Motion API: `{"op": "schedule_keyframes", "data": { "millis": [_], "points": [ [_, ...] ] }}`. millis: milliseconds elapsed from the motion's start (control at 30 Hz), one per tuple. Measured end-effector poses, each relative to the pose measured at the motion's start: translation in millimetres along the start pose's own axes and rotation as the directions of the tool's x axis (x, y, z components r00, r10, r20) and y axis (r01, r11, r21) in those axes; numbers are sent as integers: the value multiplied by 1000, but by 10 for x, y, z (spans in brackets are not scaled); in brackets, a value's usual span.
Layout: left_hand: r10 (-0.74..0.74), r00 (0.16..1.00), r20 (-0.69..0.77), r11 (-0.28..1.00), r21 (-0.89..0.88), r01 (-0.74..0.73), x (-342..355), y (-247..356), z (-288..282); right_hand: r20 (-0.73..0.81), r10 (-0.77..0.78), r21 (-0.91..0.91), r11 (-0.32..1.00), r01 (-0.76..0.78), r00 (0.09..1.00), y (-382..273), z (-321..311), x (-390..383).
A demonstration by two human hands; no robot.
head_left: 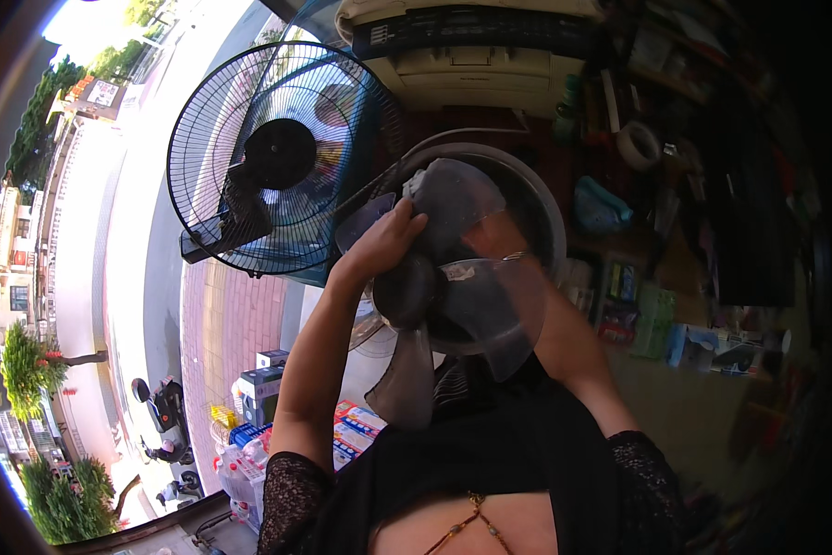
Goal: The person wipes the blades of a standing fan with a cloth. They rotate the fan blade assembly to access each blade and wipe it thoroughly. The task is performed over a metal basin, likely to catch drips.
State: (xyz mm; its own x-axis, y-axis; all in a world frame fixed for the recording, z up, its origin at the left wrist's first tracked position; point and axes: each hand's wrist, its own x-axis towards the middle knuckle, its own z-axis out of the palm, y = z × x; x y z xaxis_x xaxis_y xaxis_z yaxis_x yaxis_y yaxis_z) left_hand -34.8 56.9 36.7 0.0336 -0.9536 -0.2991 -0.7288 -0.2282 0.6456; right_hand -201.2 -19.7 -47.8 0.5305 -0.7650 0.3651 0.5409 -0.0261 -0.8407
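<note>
A dusty, see-through fan blade [487,302] with several broad vanes and a dark hub lies in front of me, above a round basin [556,217]. My left hand [385,239] is closed on the edge of its upper vane, fingers pressed together. A small whitish scrap [414,185] shows at those fingertips; its kind is too unclear to name. Behind the same vane, my right hand [495,237] grips the blade from the other side. Its fingers appear only dimly through the plastic. A thin bracelet circles the right wrist.
A standing fan's round black wire cage [210,120] is at the upper left. A cream printer [476,69] stands at the far side. Toward the right are a tape roll [639,145], a light-blue bag [603,205] and small packages. Boxed goods [356,431] sit lower left, with the street beyond.
</note>
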Motion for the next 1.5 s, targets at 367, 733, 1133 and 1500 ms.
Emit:
{"op": "schedule_keyframes", "data": {
  "millis": [367,733,1133,1500],
  "points": [
    [43,984,-171,999,9,-42,25,38,-1,28,149,244,958,-151,989,-201,234,-196],
    [-103,882,-459,991,27,130,-205,-228,-303,-79,530,784,557,-276,844,-360,-332,-212],
    [-322,721,-614,878,-479,-16,-674,-73,-757,80,662,-997,50,62,745,110,-145,-492],
    [-361,424,-830,922,-385,32,-710,-113,-632,23,716,-1000,22,11,697,-7,-231,-273]
  ]
}}
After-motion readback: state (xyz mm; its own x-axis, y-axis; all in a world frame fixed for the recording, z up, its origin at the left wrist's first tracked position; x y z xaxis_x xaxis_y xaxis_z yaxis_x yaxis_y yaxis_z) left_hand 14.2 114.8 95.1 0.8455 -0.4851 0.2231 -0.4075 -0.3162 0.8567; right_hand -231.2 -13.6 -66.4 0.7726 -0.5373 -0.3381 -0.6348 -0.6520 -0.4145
